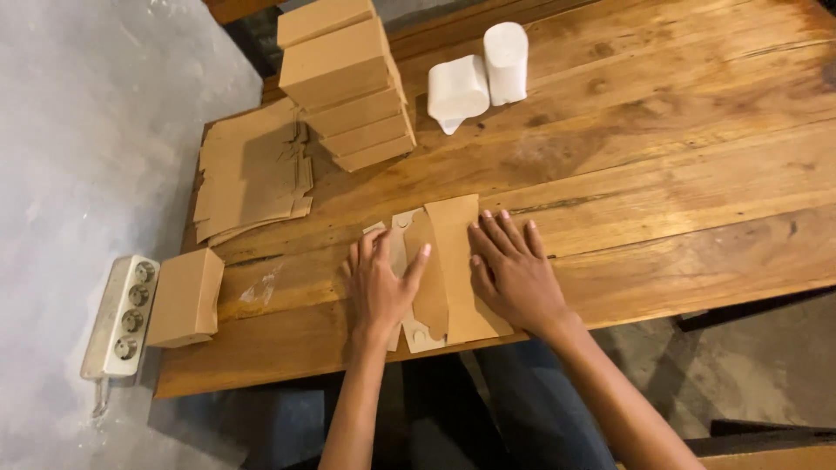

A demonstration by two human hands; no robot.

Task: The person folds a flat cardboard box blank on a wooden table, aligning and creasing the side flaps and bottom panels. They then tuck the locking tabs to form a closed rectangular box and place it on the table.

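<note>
Both hands lie flat on a cut cardboard blank [448,261] at the lower middle of the frame, near the front edge of the wooden table [679,174]. The left hand [380,283] presses on the blank's left side, fingers spread a little and thumb stretched right onto a folded flap. The right hand [512,271] rests on the right side, fingers straight and slightly fanned, gripping nothing. Much of the blank is covered by the palms, so its full outline is hard to make out; a lighter underside shows at its lower edge.

At the upper left centre stands a stack of folded brown boxes [344,83], its top cut off by the frame. Left of it lies a pile of flat blanks [248,170]. Two white rolls [479,78] sit at the top centre. One closed box [185,298] sits at the lower left, overhanging the table corner, beside a white power strip [122,315].
</note>
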